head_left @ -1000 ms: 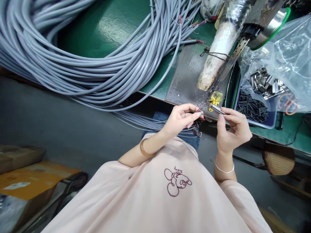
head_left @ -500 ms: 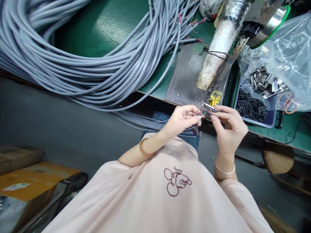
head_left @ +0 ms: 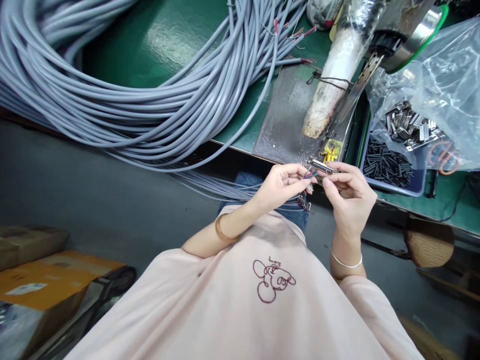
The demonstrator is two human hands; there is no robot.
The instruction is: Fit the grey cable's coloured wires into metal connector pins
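Observation:
My left hand (head_left: 281, 186) pinches the thin coloured wires (head_left: 309, 174) at the end of a grey cable. Close beside them, my right hand (head_left: 347, 195) grips a metal connector (head_left: 321, 166) by its right end, its row of contacts facing up. The wires and the connector's lower edge are very near each other; whether they touch I cannot tell. Below my left fingers, over the lap, lies another connector with wires (head_left: 303, 203). A bundle of grey cables (head_left: 225, 186) runs leftward from there under the table edge.
Large coils of grey cable (head_left: 150, 107) cover the green table (head_left: 172, 45). Past my hands stand a wrapped tube (head_left: 326, 97), a yellow piece (head_left: 331, 150) and a spool (head_left: 423, 42). A blue bin (head_left: 420, 187) holds black sleeves (head_left: 388, 165) and connectors (head_left: 410, 125).
My right hand has moved slightly left with the connector, bringing it closer over the wires. My left hand has hardly moved.

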